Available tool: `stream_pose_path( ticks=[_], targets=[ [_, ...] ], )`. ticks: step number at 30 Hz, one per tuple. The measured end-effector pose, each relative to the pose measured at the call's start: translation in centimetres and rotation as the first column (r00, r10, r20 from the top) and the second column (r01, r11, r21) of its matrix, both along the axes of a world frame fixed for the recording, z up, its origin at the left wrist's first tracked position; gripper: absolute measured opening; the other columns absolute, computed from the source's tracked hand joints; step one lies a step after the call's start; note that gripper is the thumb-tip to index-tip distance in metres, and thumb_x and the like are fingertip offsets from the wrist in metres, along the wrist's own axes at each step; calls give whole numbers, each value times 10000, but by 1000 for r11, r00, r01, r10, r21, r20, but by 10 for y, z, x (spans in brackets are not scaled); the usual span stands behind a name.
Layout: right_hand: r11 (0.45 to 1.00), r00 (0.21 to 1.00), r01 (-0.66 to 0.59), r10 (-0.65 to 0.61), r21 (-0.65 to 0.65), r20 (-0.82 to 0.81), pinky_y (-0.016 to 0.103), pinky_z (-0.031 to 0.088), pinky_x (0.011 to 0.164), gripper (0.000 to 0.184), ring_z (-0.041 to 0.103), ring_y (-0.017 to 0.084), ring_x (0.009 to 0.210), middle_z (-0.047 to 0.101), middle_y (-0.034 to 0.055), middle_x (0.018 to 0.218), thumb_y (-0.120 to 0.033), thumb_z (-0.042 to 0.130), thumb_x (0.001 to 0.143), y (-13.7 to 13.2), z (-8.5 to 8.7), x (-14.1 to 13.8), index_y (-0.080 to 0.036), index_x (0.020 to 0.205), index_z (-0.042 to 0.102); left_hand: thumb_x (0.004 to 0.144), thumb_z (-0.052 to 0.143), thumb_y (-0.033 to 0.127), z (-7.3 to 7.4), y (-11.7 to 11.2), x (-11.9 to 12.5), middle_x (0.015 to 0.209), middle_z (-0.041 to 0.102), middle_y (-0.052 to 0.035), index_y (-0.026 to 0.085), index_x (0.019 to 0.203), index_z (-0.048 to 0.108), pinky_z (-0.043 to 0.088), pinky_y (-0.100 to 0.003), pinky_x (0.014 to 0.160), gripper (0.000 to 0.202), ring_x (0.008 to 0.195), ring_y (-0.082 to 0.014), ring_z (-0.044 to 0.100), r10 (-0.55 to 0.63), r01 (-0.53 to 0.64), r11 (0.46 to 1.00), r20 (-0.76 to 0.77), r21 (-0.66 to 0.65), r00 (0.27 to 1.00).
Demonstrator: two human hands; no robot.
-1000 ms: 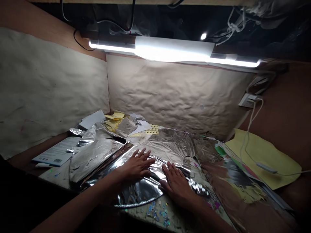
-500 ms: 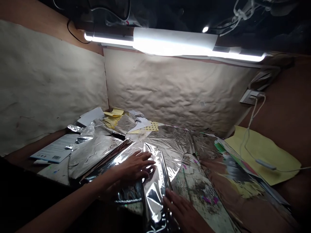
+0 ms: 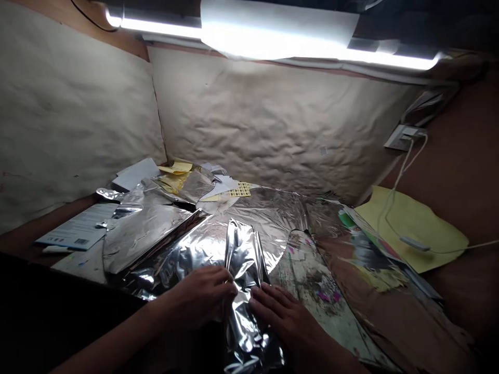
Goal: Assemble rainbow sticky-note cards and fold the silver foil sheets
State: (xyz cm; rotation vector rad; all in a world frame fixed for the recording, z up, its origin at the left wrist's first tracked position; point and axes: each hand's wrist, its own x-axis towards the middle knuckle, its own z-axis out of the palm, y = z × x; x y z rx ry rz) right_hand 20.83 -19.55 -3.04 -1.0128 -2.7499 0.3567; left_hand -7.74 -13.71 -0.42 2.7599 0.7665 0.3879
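Observation:
A folded strip of shiny silver foil film (image 3: 242,249) runs lengthwise in front of me, over a wider silver foil sheet (image 3: 183,254). At the strip's left edge my left hand (image 3: 208,291) has its fingers curled in a pinch on the foil; its fingertips are partly hidden. My right hand (image 3: 283,311) lies across the strip's right edge, fingers stretched out and pressing lightly on it. The strip's near end is creased and reaches down to the bottom of the view.
Flat foil pieces (image 3: 144,234) lie to the left, beside a printed card (image 3: 80,228). Yellow and white paper scraps (image 3: 177,167) are heaped at the back. On the right are a stained board (image 3: 312,280), a yellow sheet (image 3: 413,228) and a white cable (image 3: 395,192). A lit tube lamp (image 3: 393,57) hangs above.
My left hand has drawn back toward me, going from spread flat on the foil to curled at the strip's edge. My right hand has moved slightly forward. The view has tilted down.

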Motion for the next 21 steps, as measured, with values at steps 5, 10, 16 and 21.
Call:
stream_pose_path(
  ticks=[5, 10, 16, 21],
  targets=[
    [997, 998, -3, 8, 80, -57, 438, 416, 1104, 523, 434, 262, 1374, 468, 54, 1503, -233, 535, 945, 1, 0, 1, -279, 1457, 442, 729, 633, 219, -10, -35, -14, 1466, 490, -54, 275, 1398, 425, 285, -443, 1169, 704, 1373, -280, 418, 28, -30, 998, -48, -48, 998],
    [998, 993, -57, 53, -40, -109, 445, 364, 1139, 477, 437, 253, 1376, 520, 65, 1461, -244, 532, 942, 10, 11, -4, -266, 1418, 503, 869, 611, 310, -35, -40, -6, 1347, 590, -80, 257, 1271, 570, 381, -449, 1076, 407, 1294, -297, 487, 122, -132, 983, 79, 129, 989],
    [872, 822, 220, -407, -437, -398, 316, 523, 750, 309, 674, 228, 838, 731, 40, 844, -394, 500, 954, 31, 8, -18, -209, 875, 734, 999, 370, 323, -31, -33, 7, 889, 664, -43, 214, 791, 651, 468, -359, 786, 366, 845, -203, 595, 305, -273, 950, 273, -149, 912],
    [728, 586, 307, -652, -613, -481, 227, 377, 513, 336, 520, 133, 563, 576, -36, 652, -473, 616, 877, 52, 0, -32, -191, 1054, 660, 969, 453, 411, -19, -16, 21, 730, 684, 6, 238, 1110, 627, 468, -306, 666, 283, 706, -198, 649, 613, -482, 755, 219, -444, 759]
  ],
)
